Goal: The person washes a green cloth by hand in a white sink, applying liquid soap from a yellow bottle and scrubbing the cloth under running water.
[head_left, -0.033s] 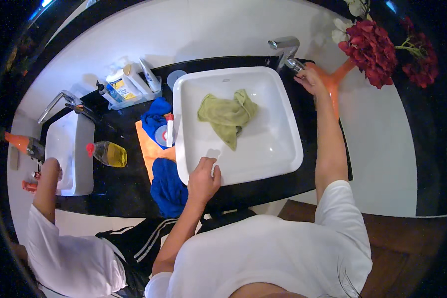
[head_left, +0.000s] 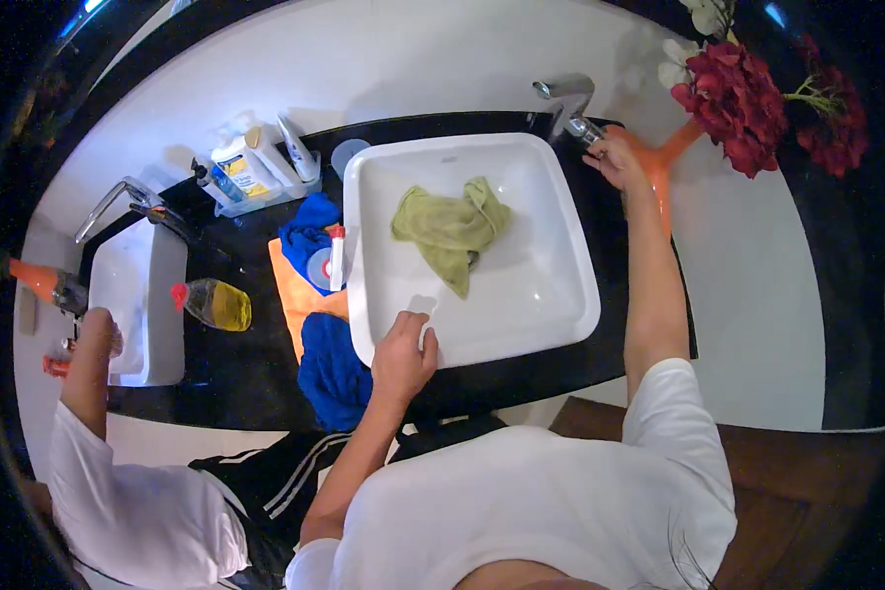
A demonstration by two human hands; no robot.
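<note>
The surface is black and glossy, with hard reflections along it. On it sits a wide white basin, smooth and shiny, roughly square with rounded corners and a thick rim. To its right stands an orange, smooth, forked vase with dark red flowers of ruffled petals. Inside the basin, toward the far side of its floor, a soft olive-green cloth lies crumpled, one end tapering to a point toward the person. Beside the left rim, a rumpled, deep blue cloth lies partly over a flat orange cloth. The tap behind the far right corner is polished chrome, with a short, angled spout.

The right hand has its fingers bent at the lower part of the tap; whether they grip it or only touch it, I cannot tell. The left hand has its fingers loosely curled, the thumb a little apart, and no object shows in them.

The right arm reaches forward, nearly straight; the left forearm slants inward, bringing its hand over the basin's near rim, well short of the green cloth.
</note>
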